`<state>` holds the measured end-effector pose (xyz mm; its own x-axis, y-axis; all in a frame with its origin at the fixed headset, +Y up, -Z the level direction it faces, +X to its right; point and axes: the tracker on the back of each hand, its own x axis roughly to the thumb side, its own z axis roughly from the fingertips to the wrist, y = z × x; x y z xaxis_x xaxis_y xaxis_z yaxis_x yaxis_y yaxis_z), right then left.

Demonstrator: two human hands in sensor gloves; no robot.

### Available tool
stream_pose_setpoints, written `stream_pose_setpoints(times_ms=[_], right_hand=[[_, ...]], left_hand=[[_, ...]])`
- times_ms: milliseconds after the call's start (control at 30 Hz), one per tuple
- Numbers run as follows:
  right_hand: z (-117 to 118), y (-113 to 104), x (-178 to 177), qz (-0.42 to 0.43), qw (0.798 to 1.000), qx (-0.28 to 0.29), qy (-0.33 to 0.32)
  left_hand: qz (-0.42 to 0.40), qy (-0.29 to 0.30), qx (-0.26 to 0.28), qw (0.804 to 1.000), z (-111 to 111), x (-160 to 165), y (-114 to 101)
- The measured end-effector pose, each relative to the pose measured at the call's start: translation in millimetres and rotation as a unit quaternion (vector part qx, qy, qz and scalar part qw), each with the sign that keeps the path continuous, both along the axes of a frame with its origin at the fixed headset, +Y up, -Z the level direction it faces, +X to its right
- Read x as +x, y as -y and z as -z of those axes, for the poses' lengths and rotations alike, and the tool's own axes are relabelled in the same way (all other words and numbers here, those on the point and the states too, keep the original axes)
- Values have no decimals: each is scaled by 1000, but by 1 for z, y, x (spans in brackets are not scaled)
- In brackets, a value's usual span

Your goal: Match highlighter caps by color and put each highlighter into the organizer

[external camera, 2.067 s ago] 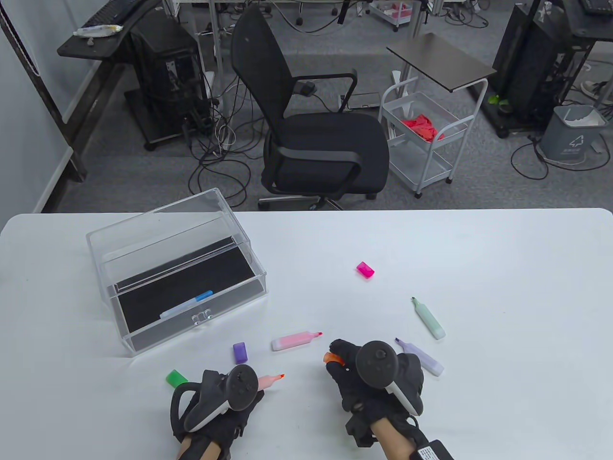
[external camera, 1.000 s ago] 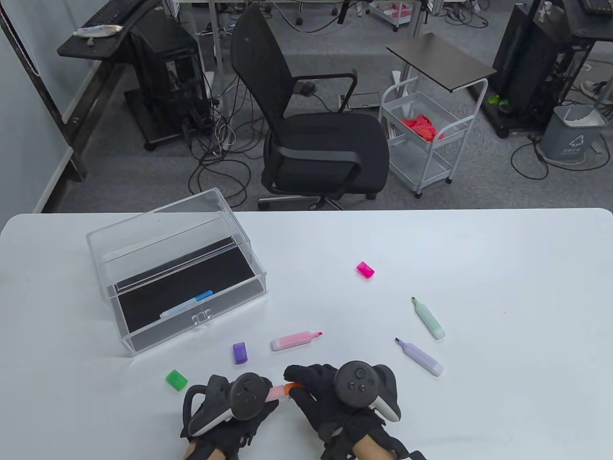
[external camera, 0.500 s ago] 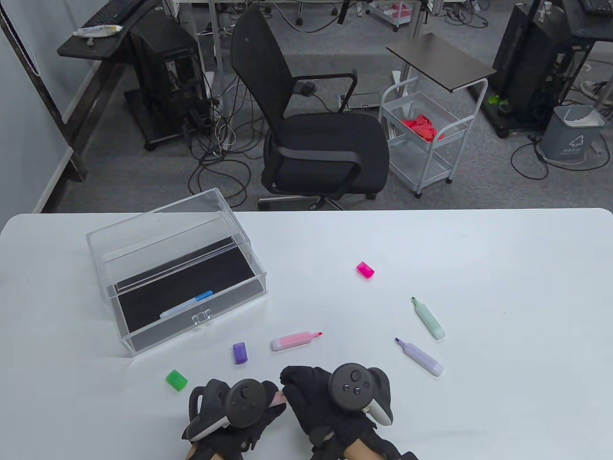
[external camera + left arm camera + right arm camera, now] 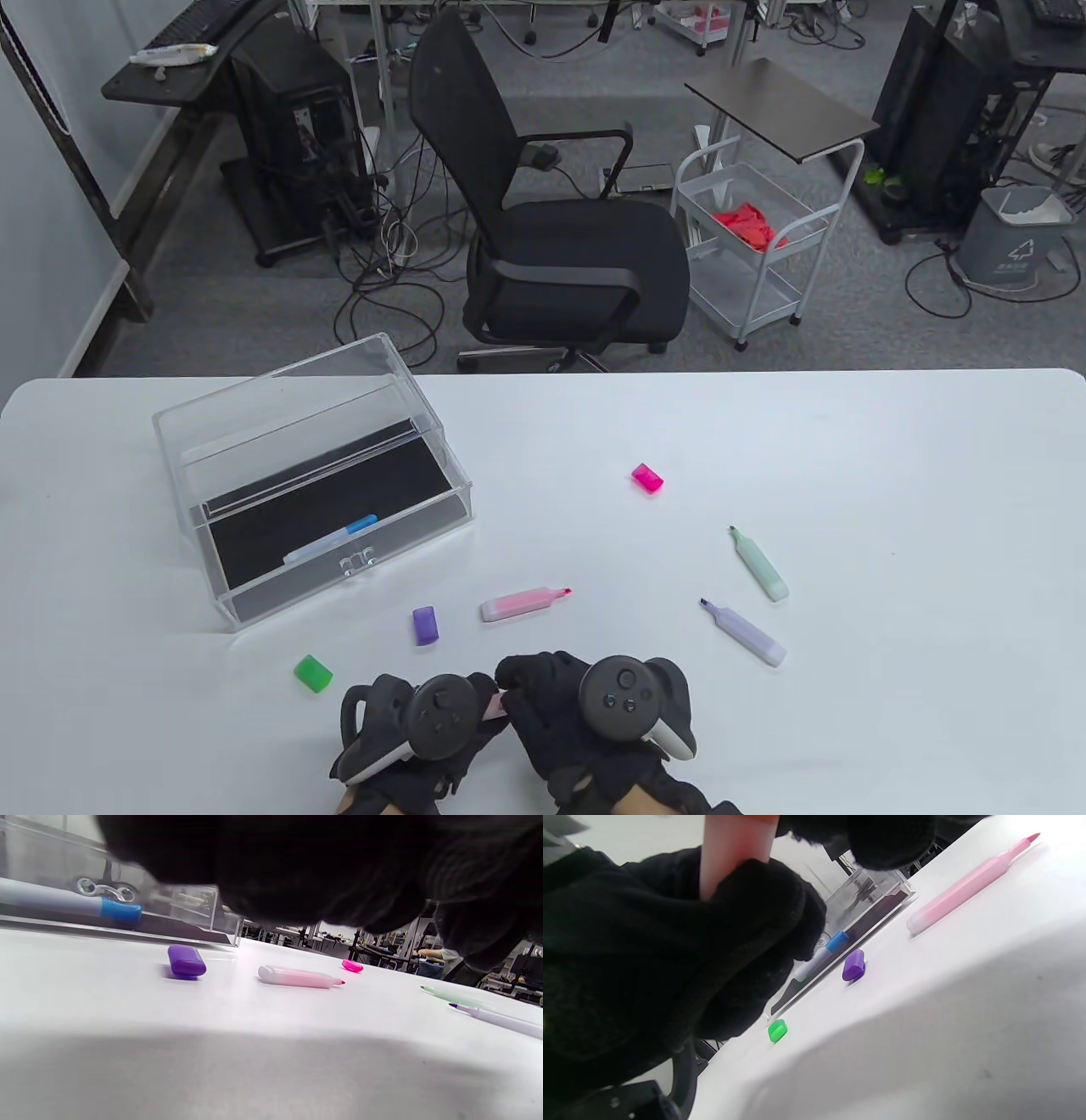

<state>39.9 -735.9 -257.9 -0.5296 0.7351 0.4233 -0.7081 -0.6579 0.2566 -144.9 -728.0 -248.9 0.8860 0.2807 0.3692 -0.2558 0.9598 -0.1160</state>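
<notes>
My two hands meet low at the table's near edge. My left hand grips the pale orange highlighter, whose barrel sticks up out of the glove in the right wrist view. My right hand pinches the orange cap at the barrel's end; the tip is hidden. Uncapped pink, purple and green highlighters lie on the table. Loose caps lie apart: purple, green, pink. The clear organizer at the left holds a blue-capped highlighter.
The organizer's drawer stands pulled out toward me, its handle at the front. Beyond the table's far edge are a black office chair and a white cart.
My right hand brought the orange cap leftward to the highlighter in my left hand. The orange tip, visible earlier, is now covered, and both hands sit pressed together.
</notes>
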Motion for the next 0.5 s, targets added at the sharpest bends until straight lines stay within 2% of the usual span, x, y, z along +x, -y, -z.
stream_pose_setpoints(times_ms=[100, 233, 500], right_hand=[[-1, -4, 2, -20, 999, 14, 27], [-4, -2, 5, -70, 996, 27, 52], [3, 2, 25, -114, 988, 5, 99]], left_hand=[[4, -11, 10, 1000, 0, 1, -1], [15, -22, -3, 1000, 1, 2, 5], [50, -65, -14, 997, 6, -15, 13]])
